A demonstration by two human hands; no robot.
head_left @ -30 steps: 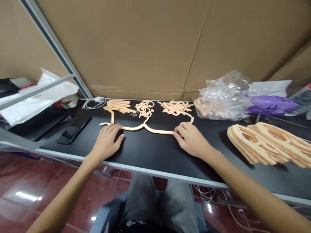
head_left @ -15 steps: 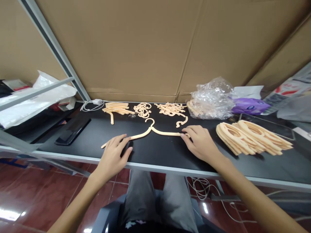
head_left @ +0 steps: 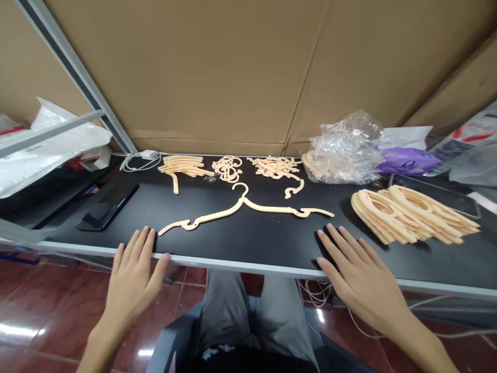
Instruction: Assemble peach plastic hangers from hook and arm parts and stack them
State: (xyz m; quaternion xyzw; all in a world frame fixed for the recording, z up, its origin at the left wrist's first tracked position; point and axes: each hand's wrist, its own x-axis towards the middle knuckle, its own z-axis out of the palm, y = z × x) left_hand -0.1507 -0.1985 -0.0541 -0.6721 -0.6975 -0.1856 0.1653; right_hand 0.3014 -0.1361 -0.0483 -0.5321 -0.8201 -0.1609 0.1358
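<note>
A cream plastic clothes hanger [head_left: 267,209] lies spread on the black tabletop, its hook pointing to the back and its two arms reaching left and right. My left hand [head_left: 134,272] rests flat at the front edge, fingers stretched, just short of the hanger's left tip. On the other side my right hand [head_left: 355,272] lies palm down with fingers spread, below the hanger's right tip. Neither hand touches the hanger. Behind it are a stack of straight arm pieces [head_left: 182,165], a heap of hooks [head_left: 227,168] and a heap of small curved end pieces [head_left: 275,166].
Stacked cream hanger parts [head_left: 411,215] lie at the right. Behind them sit a clear plastic bag [head_left: 345,150] and a purple packet [head_left: 407,160]. A black phone [head_left: 108,206] and a white cable [head_left: 140,160] lie at the left, near a grey metal post [head_left: 81,72].
Both hands have let go of the hanger's arms and drawn back and outward, the left to the front edge, the right to the right. The hanger's end pieces now show fully.
</note>
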